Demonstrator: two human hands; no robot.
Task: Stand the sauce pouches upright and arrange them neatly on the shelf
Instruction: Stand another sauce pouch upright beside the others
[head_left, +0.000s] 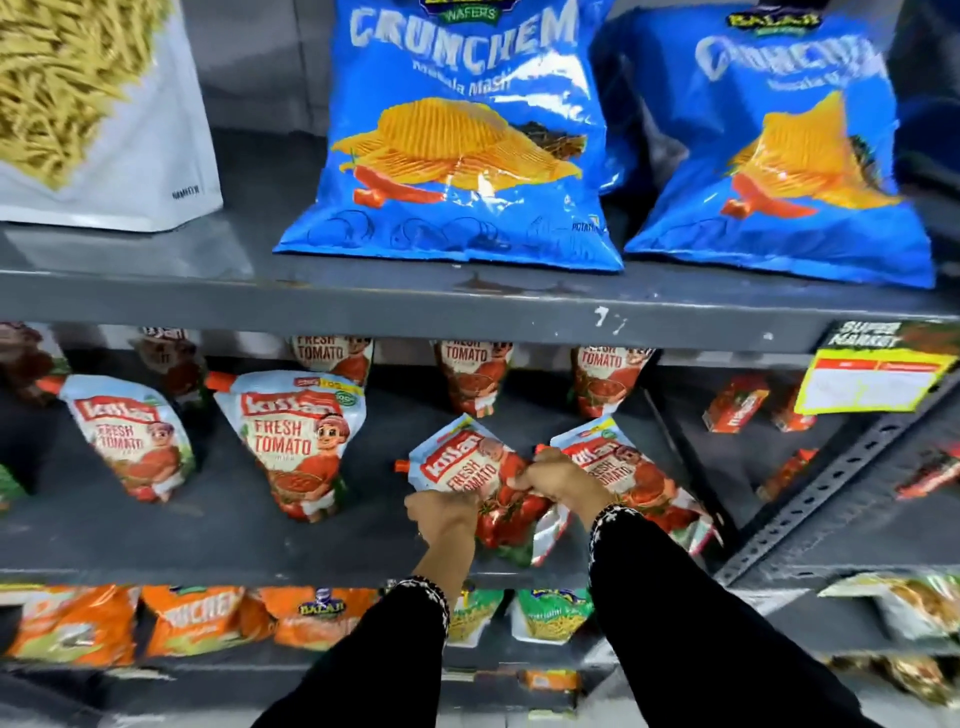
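Observation:
Tomato sauce pouches sit on the grey middle shelf. Two front pouches stand upright at the left and centre-left. A tilted pouch leans to the right in front of me. My left hand grips its lower left edge and my right hand grips its right side. Another pouch lies slanted just behind my right hand. Several more pouches stand upright in the back row, their tops hidden by the shelf above.
Blue chips bags and a white snack bag fill the upper shelf. Orange and green snack packs sit on the shelf below. A slotted metal upright and small red cartons are at the right, under a yellow price tag.

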